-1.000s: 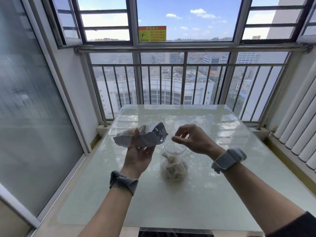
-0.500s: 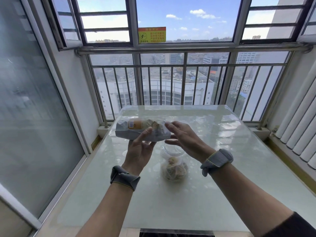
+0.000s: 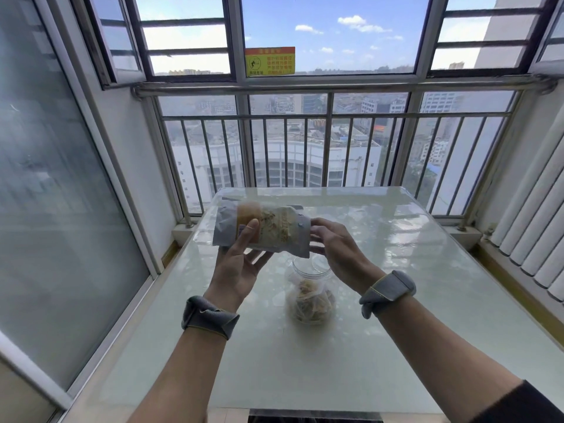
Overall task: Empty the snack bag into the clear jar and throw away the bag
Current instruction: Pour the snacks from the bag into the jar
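— Where are we?
— A high-rise flat's enclosed balcony: grey metal railing [image 3: 305,117], sliding glass door [image 3: 61,209], city rooftops far below.
— Furniture?
— A glossy pale-green tabletop [image 3: 396,300], far edge at the railing.

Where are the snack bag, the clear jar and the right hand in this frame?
snack bag [image 3: 274,230]: head view, on the printed front of the bag.
clear jar [image 3: 311,297]: head view, on its side wall over the snacks inside.
right hand [image 3: 338,251]: head view, on the back of the hand.
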`<state>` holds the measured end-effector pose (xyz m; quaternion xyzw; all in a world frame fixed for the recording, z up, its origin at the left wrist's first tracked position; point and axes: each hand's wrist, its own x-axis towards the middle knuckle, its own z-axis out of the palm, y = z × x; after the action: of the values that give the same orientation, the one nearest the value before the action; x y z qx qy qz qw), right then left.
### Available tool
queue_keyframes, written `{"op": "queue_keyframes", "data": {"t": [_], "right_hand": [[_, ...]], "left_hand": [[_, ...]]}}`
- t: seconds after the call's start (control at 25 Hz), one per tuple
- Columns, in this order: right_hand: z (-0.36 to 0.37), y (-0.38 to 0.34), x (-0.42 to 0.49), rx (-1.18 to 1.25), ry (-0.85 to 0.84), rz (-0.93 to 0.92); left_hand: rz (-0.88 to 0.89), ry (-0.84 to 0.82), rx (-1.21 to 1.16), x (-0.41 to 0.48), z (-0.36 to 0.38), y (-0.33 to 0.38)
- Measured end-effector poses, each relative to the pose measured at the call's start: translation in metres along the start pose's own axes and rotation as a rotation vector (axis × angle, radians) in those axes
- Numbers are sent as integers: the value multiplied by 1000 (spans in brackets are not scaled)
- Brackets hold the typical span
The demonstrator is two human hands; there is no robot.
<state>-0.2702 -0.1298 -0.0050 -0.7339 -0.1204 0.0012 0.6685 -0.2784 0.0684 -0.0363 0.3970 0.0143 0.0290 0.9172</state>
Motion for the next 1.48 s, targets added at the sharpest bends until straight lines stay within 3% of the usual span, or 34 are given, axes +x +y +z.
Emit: {"op": "queue_keyframes", "data": {"t": [0.12, 0.36, 0.76, 0.96, 1.2, 1.48], "right_hand": [[-5, 2, 3, 2, -32, -2], [-11, 0, -1, 292, -158, 62], [-8, -3, 3, -19, -146, 10], [-18, -9, 2, 6, -156, -2], [-42, -6, 2, -27, -133, -2], [-49, 2, 2, -421, -90, -90]], "left_hand": [[87, -111, 97, 0, 4, 12], [103, -223, 176, 1, 5, 22], [-93, -184, -55, -14, -2, -19], [-166, -26, -284, -14, -8, -25], [-165, 50, -310, -11, -19, -26], [-153, 60, -321, -7, -25, -23]]}}
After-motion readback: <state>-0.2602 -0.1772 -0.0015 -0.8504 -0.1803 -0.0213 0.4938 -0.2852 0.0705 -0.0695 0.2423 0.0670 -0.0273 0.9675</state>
